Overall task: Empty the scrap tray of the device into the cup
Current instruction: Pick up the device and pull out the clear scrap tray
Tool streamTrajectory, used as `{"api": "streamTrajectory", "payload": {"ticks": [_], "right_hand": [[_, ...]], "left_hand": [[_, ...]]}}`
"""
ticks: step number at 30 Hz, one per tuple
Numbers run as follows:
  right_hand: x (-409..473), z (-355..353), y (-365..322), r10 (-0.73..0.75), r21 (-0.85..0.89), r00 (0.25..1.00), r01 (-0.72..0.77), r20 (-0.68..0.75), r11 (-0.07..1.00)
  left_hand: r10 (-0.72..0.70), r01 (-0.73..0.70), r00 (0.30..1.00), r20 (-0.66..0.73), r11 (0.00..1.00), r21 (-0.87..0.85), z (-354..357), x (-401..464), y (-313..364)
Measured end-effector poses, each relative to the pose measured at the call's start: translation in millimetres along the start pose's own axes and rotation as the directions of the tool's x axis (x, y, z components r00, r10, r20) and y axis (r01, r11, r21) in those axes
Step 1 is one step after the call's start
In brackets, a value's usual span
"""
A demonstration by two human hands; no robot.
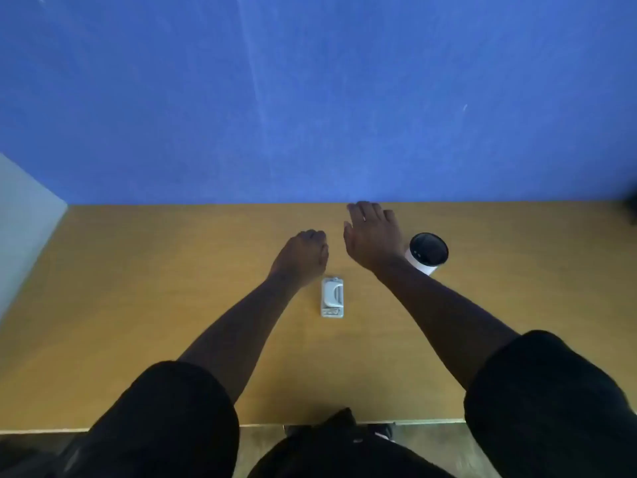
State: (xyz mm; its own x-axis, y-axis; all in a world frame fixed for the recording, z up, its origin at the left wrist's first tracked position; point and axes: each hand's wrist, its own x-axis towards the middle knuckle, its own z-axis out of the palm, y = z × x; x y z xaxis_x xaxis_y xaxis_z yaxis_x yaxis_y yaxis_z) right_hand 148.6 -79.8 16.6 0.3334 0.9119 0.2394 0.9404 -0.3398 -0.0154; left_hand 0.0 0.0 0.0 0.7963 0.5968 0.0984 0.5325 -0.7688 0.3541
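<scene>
A small white device, shaped like a hole punch, lies flat near the middle of the wooden table. To its right and a bit farther back stands a white cup with a dark inside. My left hand hovers just beyond the device's far left corner, fingers curled shut, holding nothing that I can see. My right hand is held out flat with fingers apart, between the device and the cup, and its wrist hides the cup's left edge.
A blue wall rises right behind the table's far edge. A pale panel closes off the left side. The table's near edge runs just in front of my body.
</scene>
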Motion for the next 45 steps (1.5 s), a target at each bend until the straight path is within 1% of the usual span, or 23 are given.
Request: {"api": "streamTrajectory", "payload": {"ticks": [1, 3, 5, 7, 10, 13, 17, 24, 28, 31, 35, 37, 39, 41, 43, 45], "right_hand": [[-6.7, 6.9, -3.5, 0.018, 0.014, 0.998, -0.019, 0.057, 1.0], [-20.3, 23.9, -7.8, 0.021, 0.054, 0.996, -0.026, 0.091, 0.998], [-39.9, 42.3, -11.7, 0.016, 0.037, 0.99, -0.022, 0.14, 0.999], [-52.5, 57.7, -16.6, 0.032, 0.054, 0.98, -0.043, 0.194, 0.998], [-70.4, 75.7, -24.6, 0.05, 0.089, 0.957, -0.079, 0.286, 0.993], [-80.9, 90.8, -33.0, 0.048, 0.152, 0.933, -0.108, 0.356, 0.982], [-86.9, 103.1, -42.0, 0.08, 0.211, 0.897, -0.188, 0.435, 0.959], [-87.1, 107.2, -44.3, 0.163, 0.266, 0.846, -0.334, 0.508, 0.904], [-84.4, 105.4, -40.9, 0.222, 0.333, 0.806, -0.455, 0.549, 0.826], [-82.3, 102.9, -37.4, 0.232, 0.368, 0.796, -0.489, 0.559, 0.791], [-79.0, 97.5, -32.4, 0.229, 0.427, 0.794, -0.517, 0.563, 0.742], [-77.3, 91.9, -29.9, 0.206, 0.456, 0.826, -0.478, 0.525, 0.751], [-76.6, 88.4, -25.8, 0.153, 0.487, 0.864, -0.407, 0.479, 0.773], [-76.2, 85.1, -21.4, 0.117, 0.482, 0.887, -0.349, 0.446, 0.804], [-75.7, 82.0, -19.2, 0.171, 0.525, 0.883, -0.404, 0.436, 0.749], [-75.8, 76.8, -17.2, 0.206, 0.576, 0.891, -0.423, 0.404, 0.699]], "left_hand": [[-0.027, 0.029, 0.998, 0.053, 0.999, -0.031, 7.2, -3.6, -2.7], [-0.072, 0.081, 0.993, 0.096, 0.993, -0.09, 20.4, -8.8, -9.5], [-0.119, 0.138, 0.979, 0.164, 0.984, -0.109, 31.2, -16.2, -13.5], [-0.172, 0.205, 0.964, 0.201, 0.966, -0.156, 41.4, -18.8, -20.1], [-0.257, 0.321, 0.927, 0.272, 0.919, -0.227, 55.2, -23.7, -24.5], [-0.314, 0.406, 0.888, 0.336, 0.877, -0.256, 71.8, -28.3, -26.1], [-0.335, 0.459, 0.85, 0.405, 0.849, -0.26, 89.3, -30.7, -25.9], [-0.416, 0.606, 0.758, 0.502, 0.734, -0.306, 105.7, -24.0, -26.1], [-0.408, 0.638, 0.727, 0.553, 0.7, -0.322, 108.0, -20.0, -21.9], [-0.392, 0.633, 0.743, 0.543, 0.674, -0.38, 105.9, -19.9, -15.7], [-0.438, 0.653, 0.752, 0.493, 0.599, -0.463, 102.7, -21.6, -6.1], [-0.469, 0.651, 0.759, 0.452, 0.562, -0.51, 99.7, -22.5, -1.5], [-0.49, 0.634, 0.771, 0.407, 0.526, -0.567, 98.0, -24.2, 2.1], [-0.521, 0.609, 0.782, 0.342, 0.521, -0.598, 94.7, -27.4, 6.9], [-0.549, 0.576, 0.794, 0.263, 0.539, -0.614, 92.5, -28.9, 11.2], [-0.594, 0.575, 0.773, 0.222, 0.509, -0.64, 86.4, -30.7, 19.3]]}}
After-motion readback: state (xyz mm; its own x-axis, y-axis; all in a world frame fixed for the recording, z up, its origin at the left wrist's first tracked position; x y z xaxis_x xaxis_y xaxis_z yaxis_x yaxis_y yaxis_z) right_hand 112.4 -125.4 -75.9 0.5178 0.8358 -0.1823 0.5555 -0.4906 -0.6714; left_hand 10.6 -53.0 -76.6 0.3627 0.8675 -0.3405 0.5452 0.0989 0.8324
